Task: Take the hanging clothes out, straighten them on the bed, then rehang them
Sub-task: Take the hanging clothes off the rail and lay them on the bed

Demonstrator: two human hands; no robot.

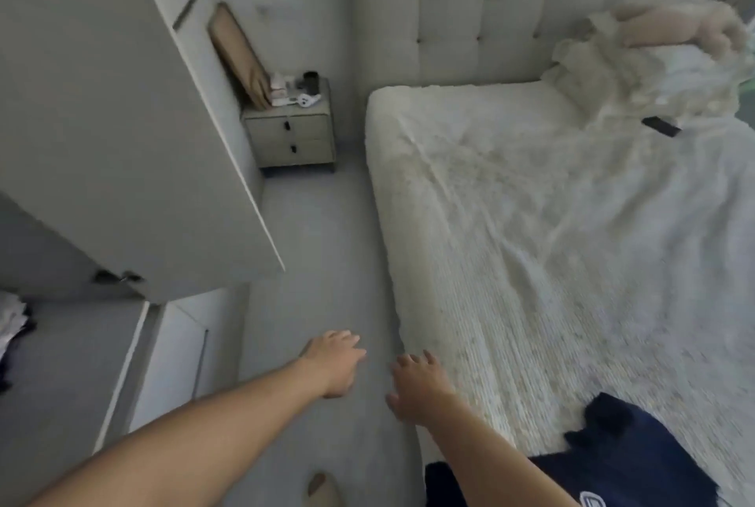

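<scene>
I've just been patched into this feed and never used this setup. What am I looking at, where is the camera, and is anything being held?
There is one picture, from a camera on the person's head, looking forward and down. No machine: the two bare arms are the person's own. The left hand and right hand reach out over the floor beside the bed, fingers spread, holding nothing. A dark blue garment lies on the bed's near corner. Pillows and a small dark object lie near the headboard. The wardrobe door at left stands open, with a nightstand beyond it.
</scene>
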